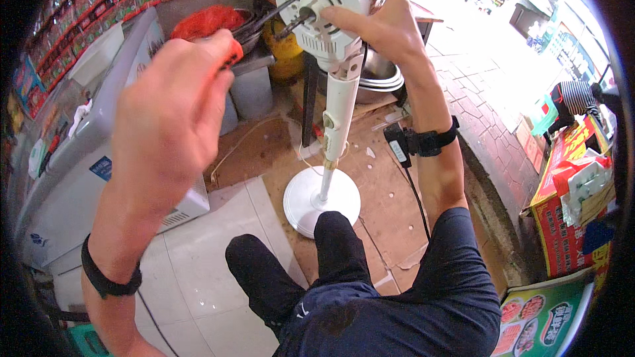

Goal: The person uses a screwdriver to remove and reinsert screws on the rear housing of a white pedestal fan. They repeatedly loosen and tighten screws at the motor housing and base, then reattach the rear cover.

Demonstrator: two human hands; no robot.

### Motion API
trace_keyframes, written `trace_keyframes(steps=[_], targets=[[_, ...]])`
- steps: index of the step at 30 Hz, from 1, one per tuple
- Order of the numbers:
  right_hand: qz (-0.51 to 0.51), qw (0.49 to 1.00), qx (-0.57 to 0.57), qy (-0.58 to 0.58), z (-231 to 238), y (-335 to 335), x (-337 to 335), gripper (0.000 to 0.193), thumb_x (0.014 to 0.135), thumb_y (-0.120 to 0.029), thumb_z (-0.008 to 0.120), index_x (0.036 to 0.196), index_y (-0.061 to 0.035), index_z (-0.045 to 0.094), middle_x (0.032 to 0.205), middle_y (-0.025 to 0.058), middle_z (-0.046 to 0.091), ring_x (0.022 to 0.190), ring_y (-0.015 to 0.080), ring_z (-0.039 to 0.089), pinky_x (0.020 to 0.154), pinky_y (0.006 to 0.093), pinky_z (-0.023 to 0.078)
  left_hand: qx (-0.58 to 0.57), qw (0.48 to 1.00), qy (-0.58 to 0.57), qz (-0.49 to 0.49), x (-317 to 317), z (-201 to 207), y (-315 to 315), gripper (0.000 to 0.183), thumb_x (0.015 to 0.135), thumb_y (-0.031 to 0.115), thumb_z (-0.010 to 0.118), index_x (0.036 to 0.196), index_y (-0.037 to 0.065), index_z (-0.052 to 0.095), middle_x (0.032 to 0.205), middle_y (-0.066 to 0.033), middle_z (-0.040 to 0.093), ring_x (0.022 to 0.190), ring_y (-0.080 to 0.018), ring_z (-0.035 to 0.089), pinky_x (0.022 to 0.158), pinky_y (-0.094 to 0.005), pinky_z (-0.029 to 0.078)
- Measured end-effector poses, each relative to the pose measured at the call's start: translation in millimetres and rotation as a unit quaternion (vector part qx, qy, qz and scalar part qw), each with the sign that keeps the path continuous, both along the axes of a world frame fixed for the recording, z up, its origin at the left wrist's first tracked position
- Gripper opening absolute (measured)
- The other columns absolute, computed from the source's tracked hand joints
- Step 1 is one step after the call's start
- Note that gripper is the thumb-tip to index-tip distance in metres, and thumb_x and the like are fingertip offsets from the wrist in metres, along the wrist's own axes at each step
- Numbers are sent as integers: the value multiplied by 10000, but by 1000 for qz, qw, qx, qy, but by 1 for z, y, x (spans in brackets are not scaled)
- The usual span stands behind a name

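Note:
A white standing fan (339, 112) stands upright on its round base (322, 201), with no blades or guard on its motor head (331, 3). My right hand (390, 23) grips the head from the right, thumb across its front face and the other fingers partly hidden behind. My left hand (172, 112) is closed round the orange handle of pliers (261, 21). Their long dark jaws are spread and reach to the front of the motor head, one above and one below its centre. Whether the jaws touch the shaft I cannot tell.
A white chest freezer (92, 178) stands on the left below racks of packets (119, 3). Behind the fan are metal basins (380, 76), a yellow gas cylinder (284, 49) and a grey bin (251, 86). Red cartons (562, 231) and a curb (486, 205) lie on the right.

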State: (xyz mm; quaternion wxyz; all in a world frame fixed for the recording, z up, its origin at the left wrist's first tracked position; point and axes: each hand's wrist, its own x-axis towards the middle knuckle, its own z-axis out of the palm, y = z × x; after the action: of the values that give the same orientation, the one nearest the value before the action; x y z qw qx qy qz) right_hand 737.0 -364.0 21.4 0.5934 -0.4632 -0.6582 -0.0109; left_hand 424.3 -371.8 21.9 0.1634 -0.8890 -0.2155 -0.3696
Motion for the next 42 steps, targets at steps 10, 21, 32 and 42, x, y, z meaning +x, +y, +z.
trace_keyframes(steps=[10,21,32,42], targets=[[-115,992,-18,-44,3,-7,5,1301,672,-399,902,1619,69,142,1554,362,317,1446,445,372,1180,484,371,-636,638,-350,-258,-15,7,-1,440,1023,229,630,1372,-32,566,1035,-98,669,673,-56,517,577,-212,405],[-140,985,41,-95,-12,5,12,1044,625,-421,922,1517,-82,499,1449,254,452,1327,394,514,1100,462,471,-104,985,-100,-96,-13,16,4,326,998,148,640,1304,42,669,1096,-119,701,846,-164,639,702,-304,498],[-191,974,53,-108,-13,4,7,1017,630,-430,919,1507,-112,513,1449,265,464,1310,407,530,1087,474,479,-413,882,-216,-74,-17,11,0,351,1082,285,507,1294,34,633,809,-21,621,647,-73,481,595,-234,386],[-201,972,66,-105,-14,4,7,988,636,-441,913,1489,-113,537,1424,249,468,1255,390,565,1060,468,502,-566,735,-325,-186,-11,1,-4,332,1070,208,593,1352,35,592,897,-65,677,513,16,337,439,-184,241]])
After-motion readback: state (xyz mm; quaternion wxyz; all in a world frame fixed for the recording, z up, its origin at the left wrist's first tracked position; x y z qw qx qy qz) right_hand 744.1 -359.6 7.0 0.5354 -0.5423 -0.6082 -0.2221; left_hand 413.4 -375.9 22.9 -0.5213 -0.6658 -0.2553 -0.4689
